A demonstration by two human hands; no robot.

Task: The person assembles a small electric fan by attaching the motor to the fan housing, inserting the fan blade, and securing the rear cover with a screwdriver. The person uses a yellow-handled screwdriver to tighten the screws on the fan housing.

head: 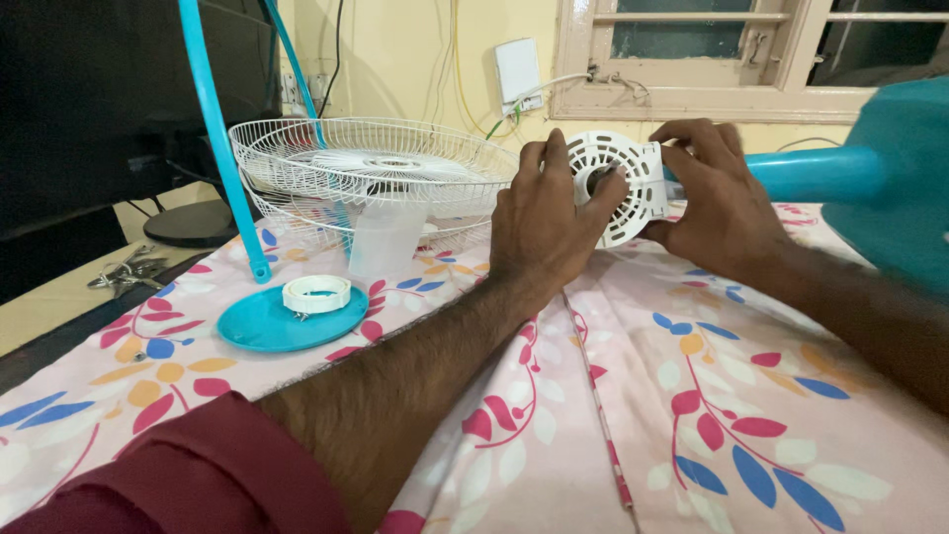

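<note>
the person's left hand grips the round white slotted plastic motor housing from the near side, fingers curled over its top edge and thumb pressed at its dark centre hole. the right hand closes on the same housing from the far side, fingers over its upper rim. the housing stands on edge just above the pink floral cloth covering the table, joined to a teal plastic fan neck that runs off to the right into a larger teal body.

to the left, well apart from the hands, two white wire fan guards lie stacked, with translucent blades inside. nearer the viewer sits a flat teal round disc with a white ribbed plastic ring resting on it. a teal hoop leans over the disc. a dark red sleeve covers the left upper arm.
</note>
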